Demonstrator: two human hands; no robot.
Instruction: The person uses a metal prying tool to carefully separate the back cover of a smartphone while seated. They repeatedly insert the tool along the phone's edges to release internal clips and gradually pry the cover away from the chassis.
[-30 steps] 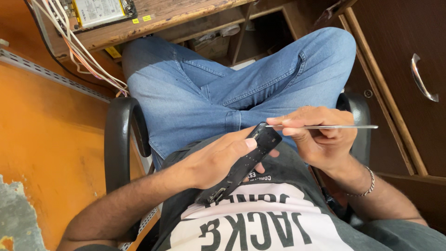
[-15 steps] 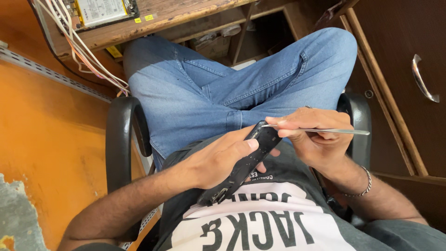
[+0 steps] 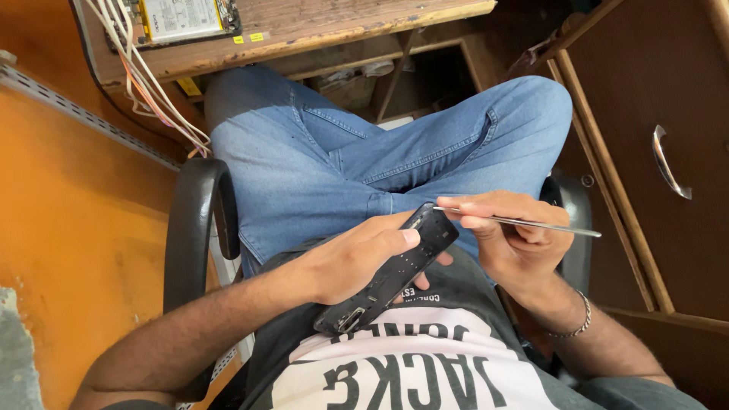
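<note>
Two hands over the lap: left hand (image 3: 345, 262) clamped around a black phone frame (image 3: 391, 277), thumb along its upper edge, frame running from 7 o'clock up to 1 o'clock above the jeans (image 3: 342, 175). Right hand (image 3: 512, 243) pinches a thin metal tool (image 3: 524, 222), its tip touching the frame's top end, shaft pointing to 3 o'clock. Wooden worktop (image 3: 342, 23) at 12 o'clock carries an opened phone (image 3: 178, 19); drawer cabinet (image 3: 653, 152) at 3 o'clock.

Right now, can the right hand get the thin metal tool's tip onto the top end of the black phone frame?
Probably yes. The right hand pinches the thin metal tool with its tip already at the upper end of the black phone frame, which the left hand steadies over the lap. Nothing lies between them.
</note>
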